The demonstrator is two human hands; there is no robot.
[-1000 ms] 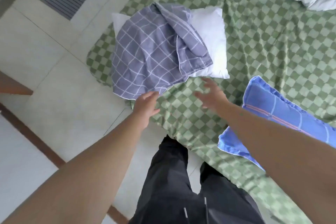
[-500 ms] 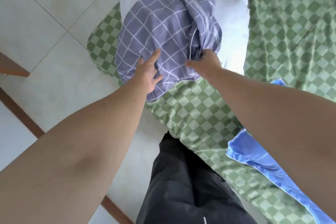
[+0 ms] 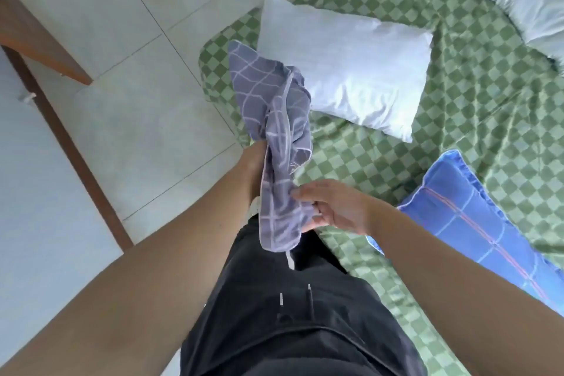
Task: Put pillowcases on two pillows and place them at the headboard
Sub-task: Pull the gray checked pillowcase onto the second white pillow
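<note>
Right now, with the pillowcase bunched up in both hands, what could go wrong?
The grey checked pillowcase is crumpled between the left hand and right hand, so its opening may be hard to find. Its lower end hangs off the bed edge and could brush the floor. The bare white pillow lies near the mattress corner and might slide off when stuffed.

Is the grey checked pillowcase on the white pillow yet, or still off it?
Off. The grey checked pillowcase hangs bunched between left hand and right hand; the white pillow lies bare.
</note>
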